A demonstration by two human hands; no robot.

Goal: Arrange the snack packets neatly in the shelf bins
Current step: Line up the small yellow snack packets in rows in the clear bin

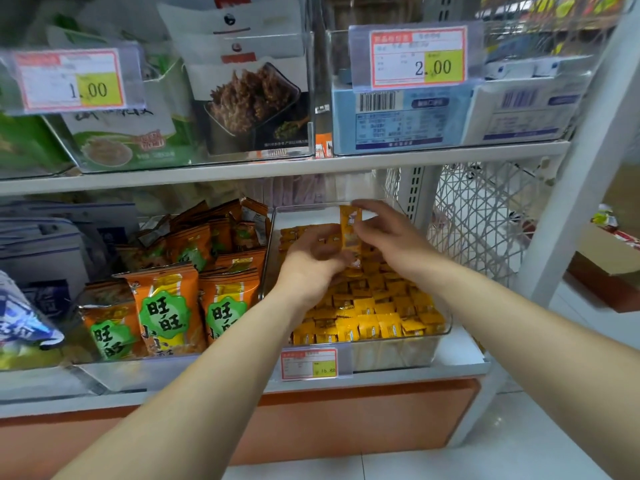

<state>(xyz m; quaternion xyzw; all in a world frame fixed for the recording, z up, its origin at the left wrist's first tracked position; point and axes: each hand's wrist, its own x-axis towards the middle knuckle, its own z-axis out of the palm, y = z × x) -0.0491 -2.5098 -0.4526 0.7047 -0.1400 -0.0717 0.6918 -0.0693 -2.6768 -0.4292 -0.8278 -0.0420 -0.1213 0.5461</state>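
Where the hands (313, 258) (389, 233) meet, an orange packet (350, 228) stands upright

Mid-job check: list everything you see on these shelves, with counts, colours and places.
yellow packets: many, yellow, clear bin, lower shelf right
raised packet: one, orange-yellow, upright between the hands above that bin
orange bags: many, orange with green badge, bin to the left
blue-white packs: several, lower shelf far left
green packs: several, upper shelf left
photo packs: several, white and dark, upper shelf middle
pale blue packs: several, upper shelf right
price tags: three, red and yellow, bin fronts
left hand: curled at raised packet's lower end, grip unclear
right hand: pinches raised packet
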